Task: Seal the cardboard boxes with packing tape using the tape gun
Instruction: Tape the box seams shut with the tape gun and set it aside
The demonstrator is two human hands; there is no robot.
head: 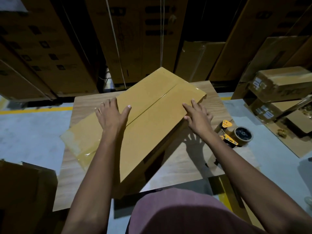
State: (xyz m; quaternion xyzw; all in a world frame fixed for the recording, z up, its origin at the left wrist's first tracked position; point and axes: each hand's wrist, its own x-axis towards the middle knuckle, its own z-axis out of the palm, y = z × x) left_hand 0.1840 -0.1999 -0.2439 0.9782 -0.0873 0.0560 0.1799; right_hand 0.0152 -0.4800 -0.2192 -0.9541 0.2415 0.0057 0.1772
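A long brown cardboard box [152, 119] lies slantwise on a wooden table [190, 166], its top glossy with tape and a seam running along its length. My left hand [112, 114] rests flat on the box's left side with fingers spread. At the box's right edge my right hand [196, 115] has straight fingers reaching over the edge. A yellow tape gun [233, 132] with a brown tape roll lies on the table to the right, and neither hand touches it.
A flatter taped box [79, 141] sticks out from under the main box on the left. Tall cartons [50, 48] stand stacked behind the table. Opened boxes [280, 92] sit on the floor at right, another carton [25, 191] at lower left.
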